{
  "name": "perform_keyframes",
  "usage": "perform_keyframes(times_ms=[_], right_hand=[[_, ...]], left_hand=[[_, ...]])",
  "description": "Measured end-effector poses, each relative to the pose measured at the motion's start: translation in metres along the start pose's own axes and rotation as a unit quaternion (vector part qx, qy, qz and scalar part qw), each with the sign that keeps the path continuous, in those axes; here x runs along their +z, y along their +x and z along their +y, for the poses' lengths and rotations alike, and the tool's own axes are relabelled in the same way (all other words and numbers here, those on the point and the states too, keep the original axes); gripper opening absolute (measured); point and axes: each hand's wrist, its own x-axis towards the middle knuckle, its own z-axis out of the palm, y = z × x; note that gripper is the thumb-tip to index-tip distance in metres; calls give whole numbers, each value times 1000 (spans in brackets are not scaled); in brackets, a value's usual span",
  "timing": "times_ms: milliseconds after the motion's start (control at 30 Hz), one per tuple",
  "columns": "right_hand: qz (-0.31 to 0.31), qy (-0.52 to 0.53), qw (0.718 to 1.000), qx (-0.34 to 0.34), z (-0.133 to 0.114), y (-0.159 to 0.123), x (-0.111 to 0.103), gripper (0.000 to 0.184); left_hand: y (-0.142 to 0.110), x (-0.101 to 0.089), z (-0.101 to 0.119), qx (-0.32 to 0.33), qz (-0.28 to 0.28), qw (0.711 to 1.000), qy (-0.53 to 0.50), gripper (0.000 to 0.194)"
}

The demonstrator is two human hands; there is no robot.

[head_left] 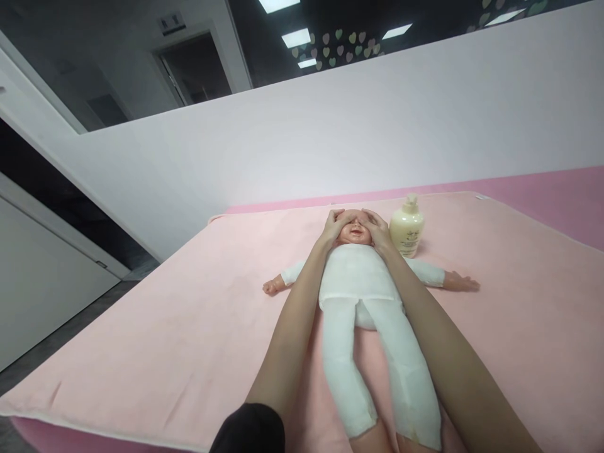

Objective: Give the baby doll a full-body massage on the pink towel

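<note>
A baby doll (361,270) in white clothes lies on its back on a pink towel (212,302), arms spread out to the sides. My left hand (335,225) wraps round one side of the doll's head, and my right hand (377,229) holds the other side. Both thumbs rest across the upper face, over the eyes and brow. The doll's mouth shows between my palms. Close to my right hand stands a pale yellow pump bottle (406,228), upright, apart from the hand.
Behind the towel rises a white wall (377,126) with a dark window (340,38) above it. A pink surface (561,201) shows beyond the towel at the right. At the left are a white panel (47,283) and grey floor.
</note>
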Motion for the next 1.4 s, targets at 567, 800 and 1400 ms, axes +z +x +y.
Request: perform_keyframes(times_ms=[567,800,1400], right_hand=[[1,-12,1000,-10,1,1,0,51],[-12,9,1000,14,1,1,-1,46],[-110,-81,989,56,-3,-16,-9,96]], left_hand=[[0,-1,-1,7,-21,1000,-5,39],[-1,0,1,-15,-16,998,-50,35],[-14,-17,-20,-36,-103,971,-214,62]])
